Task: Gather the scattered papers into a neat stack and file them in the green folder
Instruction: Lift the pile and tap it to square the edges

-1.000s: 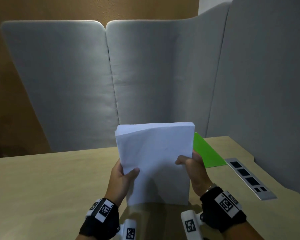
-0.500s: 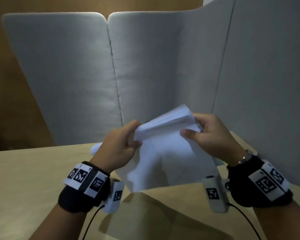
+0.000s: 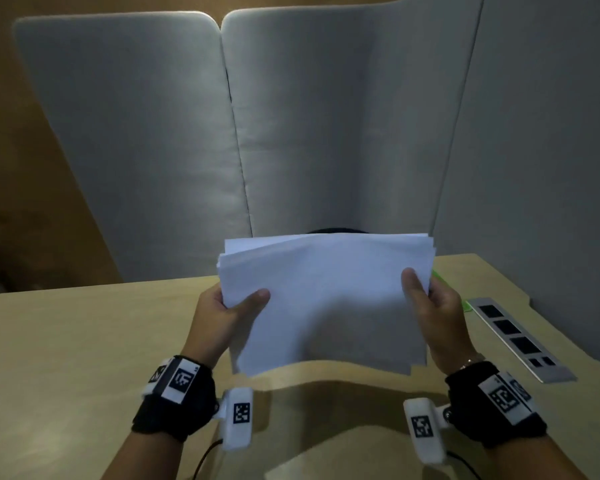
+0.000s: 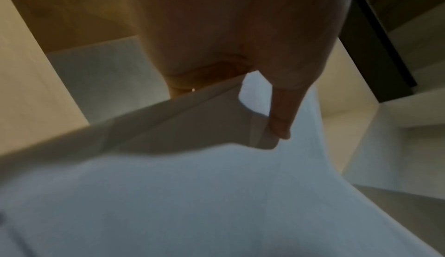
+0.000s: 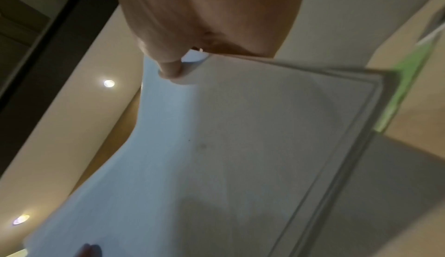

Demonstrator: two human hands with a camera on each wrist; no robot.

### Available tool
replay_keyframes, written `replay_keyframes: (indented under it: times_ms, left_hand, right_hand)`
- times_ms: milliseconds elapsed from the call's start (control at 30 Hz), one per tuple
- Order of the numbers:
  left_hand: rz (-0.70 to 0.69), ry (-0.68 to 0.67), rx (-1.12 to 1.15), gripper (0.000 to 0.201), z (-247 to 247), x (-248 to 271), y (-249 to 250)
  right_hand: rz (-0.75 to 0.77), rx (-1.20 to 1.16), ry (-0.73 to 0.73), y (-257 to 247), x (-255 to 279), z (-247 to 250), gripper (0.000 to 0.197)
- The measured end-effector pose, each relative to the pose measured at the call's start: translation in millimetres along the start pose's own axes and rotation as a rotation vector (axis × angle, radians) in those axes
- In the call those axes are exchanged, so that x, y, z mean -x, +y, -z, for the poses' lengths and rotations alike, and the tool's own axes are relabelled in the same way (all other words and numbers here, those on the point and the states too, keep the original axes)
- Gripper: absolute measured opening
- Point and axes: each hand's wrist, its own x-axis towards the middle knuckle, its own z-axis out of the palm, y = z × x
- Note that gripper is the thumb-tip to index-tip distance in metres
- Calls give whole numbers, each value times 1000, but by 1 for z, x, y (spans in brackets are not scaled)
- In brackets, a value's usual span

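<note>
Papers (image 3: 326,299) stand upright between my two hands above the desk (image 3: 66,341), their lower edge hanging just over the wood and bowed, so I judge I am squaring the stack before filing it. On the left, my left hand (image 3: 222,317) grips the side edge, thumb curled across the front sheet and fingers behind; the wrist view there shows the thumb (image 4: 279,124) pressing the sheets in tight. Across the middle the sheets sag and the top edges fan out unevenly, with several corners stepped at the upper left, so the stack is not yet neat. On the right, my right hand (image 3: 437,313) pinches the opposite side edge in the same way, thumb in front and fingers hidden behind. Just beyond that hand a sliver of the green folder (image 3: 439,275) lies flat on the desk, mostly hidden by the paper, and further right a metal socket strip (image 3: 520,341) is set into the surface. To do this well I should loosen both grips slightly, let the sheets drop onto the desk on their long edge, tap until the edges line up, and keep the sides pressed evenly so nothing slips or creases.
</note>
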Motion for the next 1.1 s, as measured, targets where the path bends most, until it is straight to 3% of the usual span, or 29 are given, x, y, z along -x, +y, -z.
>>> replay_keyframes:
  times_ms: [167, 267, 400, 533, 733, 933, 1000, 1100]
  left_hand:
    - [126, -24, 78, 46, 1, 4, -41]
    - [177, -27, 72, 48, -2, 8, -60]
    - [73, -42, 14, 57, -13, 8, -45]
    - [-54, -60, 109, 71, -15, 1, -24]
    - [40, -30, 178, 85, -15, 1, -52]
    - [-122, -69, 131, 75, -11, -4, -23]
    - [-154, -91, 120, 77, -7, -10, -11]
    - [-86, -70, 79, 71, -6, -16, -14]
  right_hand:
    - [-138, -30, -11, 40, -1, 12, 54]
    - [-213, 114, -46, 56, -5, 16, 23]
    - [-125, 84, -37, 45, -4, 5, 38]
    - [-6, -39, -40, 26, -7, 4, 36]
    - [-58, 120, 80, 51, -7, 12, 46]
    - [214, 127, 33, 11, -13, 6, 39]
    - [195, 82, 17, 5, -19, 8, 43]
    - [86, 24, -12, 12, -19, 7, 54]
